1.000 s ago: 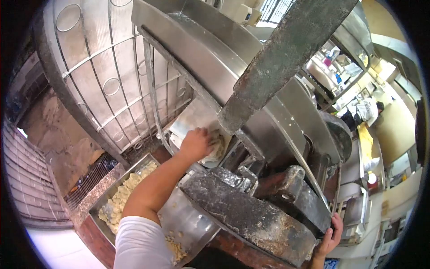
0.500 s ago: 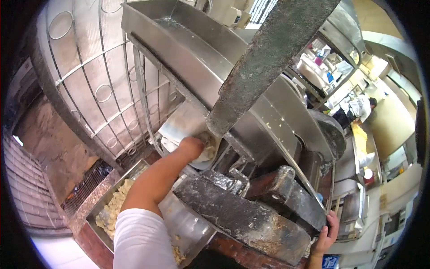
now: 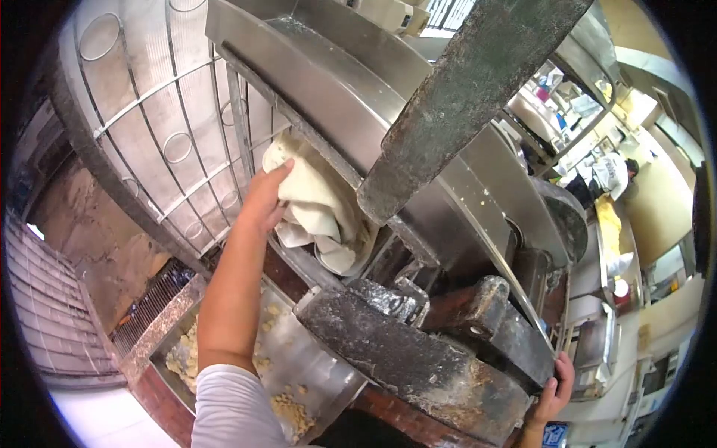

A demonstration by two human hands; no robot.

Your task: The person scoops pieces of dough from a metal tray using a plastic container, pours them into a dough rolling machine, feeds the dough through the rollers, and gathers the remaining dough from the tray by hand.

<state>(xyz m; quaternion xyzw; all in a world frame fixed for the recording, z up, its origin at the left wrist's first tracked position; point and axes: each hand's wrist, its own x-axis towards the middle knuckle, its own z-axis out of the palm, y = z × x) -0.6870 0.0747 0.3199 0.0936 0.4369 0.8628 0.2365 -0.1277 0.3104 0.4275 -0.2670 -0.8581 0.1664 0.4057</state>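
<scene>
My left hand [image 3: 267, 198] is closed on the upper edge of a cream cloth [image 3: 310, 190], holding it up beside the steel trough. The cloth hangs in folds over a metal container [image 3: 358, 269], whose contents are hidden. At the lower right, my right hand [image 3: 553, 388] rests with bent fingers around the end of a worn, dark metal machine part [image 3: 515, 343]. Below my left forearm lies a metal tray [image 3: 314, 358] with pale, crumbly lumps [image 3: 291, 414] in it.
A long steel trough [image 3: 314, 82] slants across the middle, with a thick, rough metal arm [image 3: 463, 97] above it. A barred gate [image 3: 142, 112] stands left. Another person [image 3: 601, 175] is at a work table in the right background.
My left hand has moved up and left, raising the cloth's edge and spreading it. My right hand stays at the machine part. The view has shifted slightly.
</scene>
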